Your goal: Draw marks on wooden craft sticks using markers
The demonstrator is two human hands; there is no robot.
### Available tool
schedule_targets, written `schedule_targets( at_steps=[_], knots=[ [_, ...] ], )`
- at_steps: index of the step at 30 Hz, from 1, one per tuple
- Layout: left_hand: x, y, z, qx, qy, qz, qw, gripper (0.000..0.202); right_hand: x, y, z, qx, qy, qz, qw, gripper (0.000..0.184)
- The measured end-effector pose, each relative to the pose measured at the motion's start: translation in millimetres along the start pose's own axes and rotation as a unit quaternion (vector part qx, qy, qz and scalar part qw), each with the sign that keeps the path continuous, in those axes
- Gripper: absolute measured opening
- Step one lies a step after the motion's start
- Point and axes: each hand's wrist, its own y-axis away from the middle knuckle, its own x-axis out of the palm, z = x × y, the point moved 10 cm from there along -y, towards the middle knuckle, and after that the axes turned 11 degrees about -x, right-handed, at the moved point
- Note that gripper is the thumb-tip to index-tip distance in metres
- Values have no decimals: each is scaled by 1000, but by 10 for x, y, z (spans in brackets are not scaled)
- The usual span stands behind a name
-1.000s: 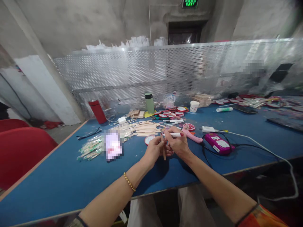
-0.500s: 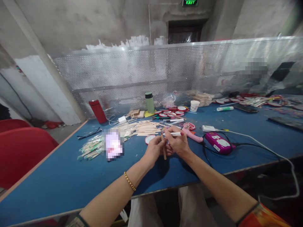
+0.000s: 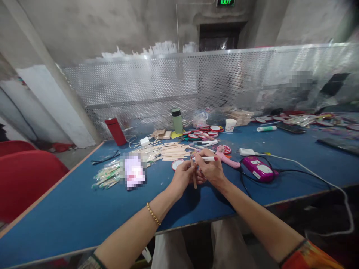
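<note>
My left hand (image 3: pixel 183 176) is closed on a flat wooden craft stick (image 3: pixel 195 182), which stands nearly upright in its fingers. In my right hand (image 3: pixel 211 170) is a white marker (image 3: pixel 208 158) with a red end, its tip side close to the upper part of the stick. Whether the tip touches the wood I cannot make out. Just behind my left hand lies a round white disc with a red rim (image 3: pixel 177 164). A pile of loose craft sticks (image 3: pixel 174 151) lies beyond it. Right of my right hand rests a pink glue gun (image 3: pixel 230 162).
A purple box (image 3: pixel 259 169) with black and white cables sits at right. Bagged sticks (image 3: pixel 108 175) and a blurred phone (image 3: pixel 134 172) lie left. A red bottle (image 3: pixel 116 132), green bottle (image 3: pixel 177 120) and paper cup (image 3: pixel 230 125) stand behind, before a perforated metal screen (image 3: pixel 146 86).
Almost nothing differs. Both hands keep the same grip on the craft stick and the marker in the same place.
</note>
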Motion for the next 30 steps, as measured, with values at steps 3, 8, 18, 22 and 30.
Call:
schedule_targets(
  at_steps=[3, 8, 18, 22, 30],
  knots=[
    [-9, -4, 4, -2, -2, -6, 1000, 37, 22, 1, 27, -6, -10, 10, 1000, 27],
    [-14, -11, 11, 0, -8, -8, 1000, 39, 27, 7, 26, -6, -7, 13, 1000, 26],
    [-13, -17, 17, -1, -13, -6, 1000, 39, 31, 9, 5, 1, -9, 11, 1000, 27],
    [-16, -18, 23, -1, -15, -8, 1000, 36, 31, 15, -10, 7, -13, 13, 1000, 27],
    [2, -19, 12, -4, -16, 0, 1000, 36, -2, 10, -40, 21, -6, -2, 1000, 28]
  ],
)
